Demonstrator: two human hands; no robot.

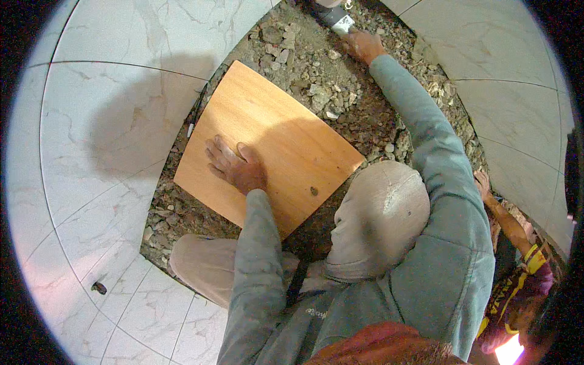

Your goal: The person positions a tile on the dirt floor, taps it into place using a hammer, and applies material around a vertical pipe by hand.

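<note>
My left hand (240, 167) lies flat with its fingers spread on a square, light-brown, wood-grained panel (292, 121). The panel rests on rough, stony ground (328, 79) and has a small dark spot near its near right edge. My right arm is stretched far ahead. At the far end of the ground my right hand (364, 47) is closed on a dark grey object with a white patch (340, 22); its far end meets the picture's edge, and I cannot tell its kind. My bent knee (386, 213), in dusty beige cloth, stands beside the panel's near right corner.
Pale marbled tiles (109, 121) border the ground on the left, and more (505, 103) on the right. Another person's hand (482, 184) touches the right-hand edge; their maroon and yellow sleeve (535, 261) is near a bright light (510, 350). A dark scrap (98, 288) lies on the left tiles.
</note>
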